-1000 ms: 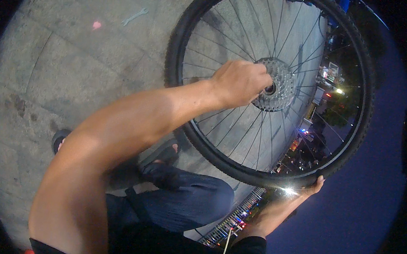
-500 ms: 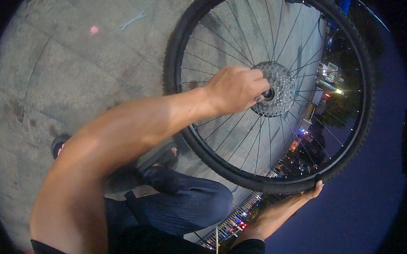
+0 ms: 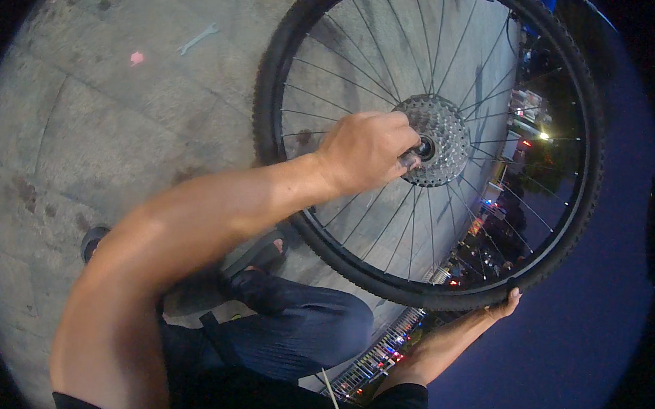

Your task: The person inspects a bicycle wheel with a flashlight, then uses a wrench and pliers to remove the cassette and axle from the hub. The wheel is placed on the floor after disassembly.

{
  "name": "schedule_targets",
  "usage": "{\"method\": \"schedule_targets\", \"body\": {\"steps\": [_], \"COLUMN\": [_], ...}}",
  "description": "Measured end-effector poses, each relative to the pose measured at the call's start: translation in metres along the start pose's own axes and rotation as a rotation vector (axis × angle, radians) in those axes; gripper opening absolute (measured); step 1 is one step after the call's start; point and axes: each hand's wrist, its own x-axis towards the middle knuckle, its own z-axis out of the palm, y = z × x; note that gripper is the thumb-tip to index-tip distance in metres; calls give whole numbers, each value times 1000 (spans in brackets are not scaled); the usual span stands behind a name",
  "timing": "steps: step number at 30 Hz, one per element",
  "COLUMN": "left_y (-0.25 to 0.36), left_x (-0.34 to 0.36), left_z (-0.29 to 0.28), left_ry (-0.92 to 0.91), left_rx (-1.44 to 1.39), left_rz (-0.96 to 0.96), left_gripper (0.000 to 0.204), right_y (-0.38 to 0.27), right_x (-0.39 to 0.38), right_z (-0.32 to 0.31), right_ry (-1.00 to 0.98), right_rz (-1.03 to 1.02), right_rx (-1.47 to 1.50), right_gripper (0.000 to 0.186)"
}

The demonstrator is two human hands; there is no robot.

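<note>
A bicycle wheel [image 3: 274,91] with a black knobby tyre and thin spokes stands raised before me. At its hub sits a grey multi-ring cassette [image 3: 446,137]. My left hand [image 3: 367,149] reaches across to the hub with its fingers closed at the axle's centre. A small dark piece shows between the fingertips, too hidden to name. At the lower right rim, my right hand [image 3: 506,304] grips the tyre from below, its other fingers mostly hidden behind the wheel.
An open-ended wrench [image 3: 198,39] and a small pink object [image 3: 137,58] lie on the stone paving [image 3: 117,127] at upper left. My bent knee [image 3: 328,330] and sandalled foot [image 3: 260,253] are below the wheel. A railing [image 3: 379,359] and lights stand in the background.
The view has tilted slightly, so the wrench and pink object appear shifted left. My left hand and the hub sit slightly further left in view; both grips look the same.
</note>
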Motion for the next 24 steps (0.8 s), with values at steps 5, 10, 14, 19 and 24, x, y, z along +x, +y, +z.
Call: {"method": "schedule_targets", "body": {"steps": [5, 10, 14, 19, 24], "left_y": [-1, -2, -2, -1, 0], "left_x": [2, 1, 2, 1, 1], "left_z": [6, 6, 8, 6, 7], "left_ry": [22, 55, 62, 21, 59], "left_rx": [-5, -31, -55, -41, -58], "left_rz": [32, 70, 58, 22, 40], "left_gripper": [14, 13, 14, 12, 11], "right_y": [3, -2, -1, 0, -1], "right_x": [0, -2, 0, 1, 0], "right_z": [4, 23, 8, 14, 19], "right_ry": [44, -17, -28, -12, -1], "right_rz": [-44, -13, -12, -32, -18], "right_rx": [-7, 67, 69, 56, 43], "right_gripper": [69, 69, 70, 70, 71]}}
